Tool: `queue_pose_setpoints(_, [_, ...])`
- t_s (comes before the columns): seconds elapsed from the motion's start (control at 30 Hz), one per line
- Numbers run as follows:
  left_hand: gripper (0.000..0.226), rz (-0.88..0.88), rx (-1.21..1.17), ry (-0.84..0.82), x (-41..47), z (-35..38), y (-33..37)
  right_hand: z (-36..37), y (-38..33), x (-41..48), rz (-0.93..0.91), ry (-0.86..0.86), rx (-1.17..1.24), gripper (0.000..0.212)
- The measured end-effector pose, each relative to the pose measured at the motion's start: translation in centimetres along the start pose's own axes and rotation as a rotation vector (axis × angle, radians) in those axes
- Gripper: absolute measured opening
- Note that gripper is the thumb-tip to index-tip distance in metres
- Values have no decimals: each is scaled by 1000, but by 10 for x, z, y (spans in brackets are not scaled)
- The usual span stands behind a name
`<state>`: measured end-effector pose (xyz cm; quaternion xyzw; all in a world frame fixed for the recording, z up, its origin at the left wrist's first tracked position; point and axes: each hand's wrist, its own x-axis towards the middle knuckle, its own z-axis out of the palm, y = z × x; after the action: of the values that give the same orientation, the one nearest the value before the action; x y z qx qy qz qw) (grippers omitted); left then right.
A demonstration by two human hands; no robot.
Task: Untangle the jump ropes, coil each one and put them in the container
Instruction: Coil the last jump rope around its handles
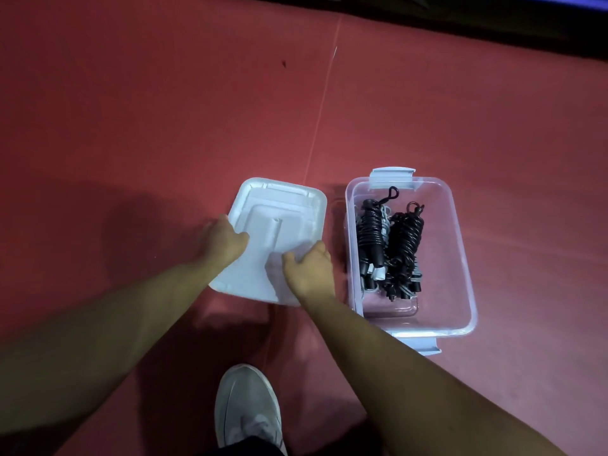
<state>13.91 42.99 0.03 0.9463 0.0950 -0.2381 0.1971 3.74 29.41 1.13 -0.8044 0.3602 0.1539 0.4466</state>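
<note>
A clear plastic container (460, 258) with pale blue clips stands on the red floor at the right. Inside it lie coiled black jump ropes (388, 245), with a bit of pale grey rope between them. Left of the container is its pale blue lid (283, 205), tilted with its near end raised off the floor. My left hand (220, 241) grips the lid's left edge, thumb on top. On the lid's near right side, my right hand (309, 268) holds the edge beside the container's left wall.
Red mat flooring (131, 110) spreads all around, with a thin seam line (320, 110) running away from the lid. My grey shoe (248, 409) is planted at the bottom centre. A dark strip (493, 21) borders the mat at the top right.
</note>
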Motion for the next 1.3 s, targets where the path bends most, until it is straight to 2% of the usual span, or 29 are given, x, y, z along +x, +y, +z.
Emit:
queue_pose_setpoints(0.07, [46, -8, 13, 151, 8, -21, 9, -11, -24, 1, -107, 61, 21, 51])
queue_pose_setpoints(0.17, [41, 29, -133, 254, 18, -59, 35, -41, -64, 0, -253, 195, 72, 41])
queue_pose_setpoints(0.3, [25, 132, -343, 172, 0, -95, 78, -105, -104, -3, -344, 289, 331, 44])
queue_pose_setpoints(0.37, [18, 236, -371, 207, -20, -105, 107, -141, -112, -7, -409, 310, 435, 45])
queue_pose_setpoints(0.43, [32, 404, -417, 261, -46, -119, 142, -171, -117, -19, -552, 334, 420, 43])
queue_pose_setpoints(0.47, [40, 476, -550, 185, -61, -128, 162, -183, -119, -26, -648, 355, 380, 44])
queue_pose_setpoints(0.5, [46, 500, -737, 26, -76, -136, 182, -192, -119, -32, -744, 384, 319, 44])
queue_pose_setpoints(0.57, [58, 412, -1050, -298, -102, -152, 214, -201, -115, -40, -907, 439, 162, 44])
queue_pose_setpoints(0.6, [54, 388, -1121, -361, -112, -156, 224, -203, -112, -43, -964, 450, 83, 44])
queue_pose_setpoints(0.7, [19, 357, -1139, -218, -125, -151, 236, -211, -101, -53, -1073, 399, -73, 42])
queue_pose_setpoints(0.77, [15, 351, -1220, -234, -129, -144, 231, -221, -92, -62, -1033, 363, -22, 40])
queue_pose_setpoints(0.83, [21, 365, -1309, -309, -130, -137, 224, -237, -79, -65, -940, 468, 44, 39])
queue_pose_setpoints(0.9, [26, 346, -1332, -386, -134, -129, 216, -255, -61, -59, -765, 569, 6, 47])
queue_pose_setpoints(1.0, [29, 294, -1288, -572, -142, -112, 205, -274, -36, -50, -389, 443, 52, 67])
queue_pose_setpoints(1.03, [29, 279, -1275, -627, -144, -104, 202, -276, -28, -49, -300, 367, 103, 69])
queue_pose_setpoints(1.1, [30, 255, -1266, -682, -146, -89, 195, -274, -10, -46, -225, 283, 182, 55])
queue_pose_setpoints(1.2, [30, 228, -1231, -635, -140, -58, 184, -273, 21, -44, -198, 335, 204, 28])
queue_pose_setpoints(1.23, [26, 235, -1135, -547, -136, -47, 179, -273, 32, -44, -193, 355, 173, 20])
queue_pose_setpoints(1.3, [24, 278, -780, -359, -127, -26, 170, -270, 50, -47, -190, 376, 58, 16])
